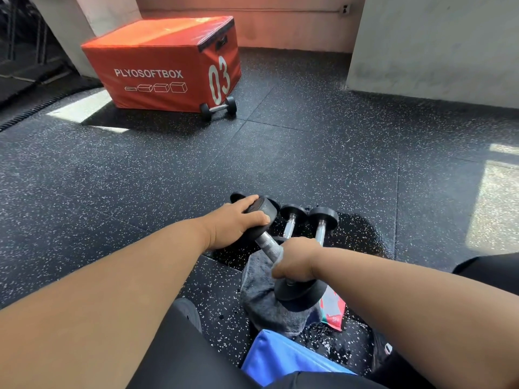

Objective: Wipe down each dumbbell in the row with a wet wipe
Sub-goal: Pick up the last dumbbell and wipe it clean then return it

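Over the grey towel (264,301), both hands grasp a tilted black dumbbell (269,248), chrome-handled.

Single head-worn wide-angle view, aimed forward and down. Both forearms are seen close, the speckled floor (309,153) beyond; an orange box (157,80) is seen far left.

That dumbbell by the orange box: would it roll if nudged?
Probably: the dumbbell has round heads and lies on flat floor. The box right behind would likely stop it that way. It looks dense for its size, so heavy.
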`<move>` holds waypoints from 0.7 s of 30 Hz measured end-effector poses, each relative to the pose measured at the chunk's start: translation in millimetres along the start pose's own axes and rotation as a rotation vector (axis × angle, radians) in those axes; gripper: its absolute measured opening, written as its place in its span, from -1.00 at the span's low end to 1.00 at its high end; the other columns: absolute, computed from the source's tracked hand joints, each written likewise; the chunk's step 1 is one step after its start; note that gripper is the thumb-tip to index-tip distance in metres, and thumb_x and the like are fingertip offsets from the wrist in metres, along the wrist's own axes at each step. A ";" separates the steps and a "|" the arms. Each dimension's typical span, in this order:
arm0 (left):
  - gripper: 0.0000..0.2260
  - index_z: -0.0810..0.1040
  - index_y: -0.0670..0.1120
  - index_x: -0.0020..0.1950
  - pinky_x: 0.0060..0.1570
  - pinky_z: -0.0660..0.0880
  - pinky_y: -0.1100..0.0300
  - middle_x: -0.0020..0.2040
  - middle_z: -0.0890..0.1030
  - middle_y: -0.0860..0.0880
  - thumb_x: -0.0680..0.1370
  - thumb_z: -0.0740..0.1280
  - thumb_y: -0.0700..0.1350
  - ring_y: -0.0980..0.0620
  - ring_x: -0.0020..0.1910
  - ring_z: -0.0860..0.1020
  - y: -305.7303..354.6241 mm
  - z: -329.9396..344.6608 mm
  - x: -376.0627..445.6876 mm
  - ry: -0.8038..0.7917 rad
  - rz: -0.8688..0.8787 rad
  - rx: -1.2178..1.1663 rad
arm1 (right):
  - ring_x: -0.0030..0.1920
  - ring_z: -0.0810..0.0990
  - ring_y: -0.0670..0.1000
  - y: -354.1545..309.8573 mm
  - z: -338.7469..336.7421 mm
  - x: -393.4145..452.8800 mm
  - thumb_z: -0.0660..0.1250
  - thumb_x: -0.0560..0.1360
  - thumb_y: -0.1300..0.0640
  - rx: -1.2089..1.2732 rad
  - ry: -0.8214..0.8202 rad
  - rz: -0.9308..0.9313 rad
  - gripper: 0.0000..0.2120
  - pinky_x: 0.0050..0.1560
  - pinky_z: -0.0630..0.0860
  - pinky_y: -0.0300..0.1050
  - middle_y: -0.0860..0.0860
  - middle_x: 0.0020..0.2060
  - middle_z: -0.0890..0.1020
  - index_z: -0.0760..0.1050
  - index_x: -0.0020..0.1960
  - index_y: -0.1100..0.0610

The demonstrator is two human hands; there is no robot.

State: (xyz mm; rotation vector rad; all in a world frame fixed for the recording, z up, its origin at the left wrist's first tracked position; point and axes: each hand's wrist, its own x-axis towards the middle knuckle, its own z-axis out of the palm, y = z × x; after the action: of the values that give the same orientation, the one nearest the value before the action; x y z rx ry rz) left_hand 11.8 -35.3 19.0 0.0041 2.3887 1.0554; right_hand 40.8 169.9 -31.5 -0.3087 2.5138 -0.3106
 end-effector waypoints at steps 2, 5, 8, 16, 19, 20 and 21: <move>-0.04 0.25 0.34 0.66 0.47 0.44 -0.11 0.54 0.45 -0.07 0.28 0.38 0.51 -0.11 0.37 0.54 0.9 -0.1 1.3 0.009 -0.005 0.017 | -0.20 0.62 0.13 -5.9 7.6 -0.7 0.39 0.34 -0.19 0.013 0.114 0.006 -0.69 -0.14 0.50 -0.03 -0.02 -0.28 0.62 0.54 -0.17 0.06; -0.05 0.26 0.35 0.65 0.46 0.46 -0.10 0.54 0.44 -0.06 0.28 0.39 0.50 -0.11 0.36 0.55 3.9 1.6 2.7 0.010 -0.012 0.001 | -0.18 0.62 0.13 -8.1 10.2 -1.0 0.37 0.39 -0.16 0.074 0.224 -0.012 -0.76 -0.14 0.47 -0.03 -0.06 -0.29 0.59 0.46 -0.20 0.00; -0.05 0.24 0.35 0.66 0.48 0.43 -0.11 0.55 0.44 -0.06 0.29 0.39 0.51 -0.10 0.38 0.53 4.6 2.3 2.3 0.005 -0.010 0.018 | -0.24 0.60 0.11 -16.6 9.4 -0.2 0.34 0.46 -0.12 0.146 0.266 -0.046 -0.77 -0.21 0.43 -0.05 -0.06 -0.34 0.57 0.40 -0.24 -0.01; -0.07 0.26 0.37 0.64 0.47 0.44 -0.12 0.53 0.48 -0.06 0.28 0.40 0.50 -0.11 0.37 0.55 0.4 0.7 0.8 -0.007 -0.034 0.002 | -0.24 0.56 0.01 -6.7 -33.1 -15.1 0.43 0.56 -0.06 0.452 -0.271 -0.211 -0.59 0.16 0.51 0.06 -0.06 -0.51 0.59 0.58 -0.44 0.03; -0.04 0.24 0.34 0.66 0.45 0.46 -0.13 0.51 0.49 -0.06 0.28 0.38 0.49 -0.12 0.35 0.56 2.8 -1.3 -1.8 -0.011 -0.033 -0.002 | -0.07 0.52 0.08 -2.0 -37.8 -13.6 0.40 0.44 -0.12 0.572 -0.292 -0.207 -0.79 0.09 0.48 0.00 0.00 -0.27 0.62 0.60 -0.27 -0.01; -0.03 0.24 0.33 0.67 0.45 0.45 -0.13 0.51 0.49 -0.06 0.27 0.37 0.49 -0.12 0.35 0.56 4.1 -1.7 -2.5 -0.014 -0.034 0.005 | -0.06 0.51 0.09 -0.8 -37.0 -11.3 0.38 0.37 -0.13 0.611 -0.273 -0.197 -0.75 0.02 0.48 -0.04 0.05 -0.18 0.60 0.57 -0.14 0.05; -0.03 0.23 0.32 0.67 0.46 0.45 -0.13 0.51 0.49 -0.06 0.27 0.36 0.49 -0.12 0.35 0.56 5.1 -1.6 -3.4 -0.017 -0.034 0.012 | -0.05 0.51 0.09 0.1 -35.9 -10.4 0.38 0.32 -0.15 0.636 -0.256 -0.194 -0.67 0.01 0.49 -0.05 0.08 -0.14 0.58 0.54 -0.09 0.09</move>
State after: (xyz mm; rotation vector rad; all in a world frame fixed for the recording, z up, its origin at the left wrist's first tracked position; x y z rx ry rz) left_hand 13.0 -33.6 24.9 -0.0229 2.3712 1.0210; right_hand 28.5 178.5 2.7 -0.3066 2.0085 -1.0443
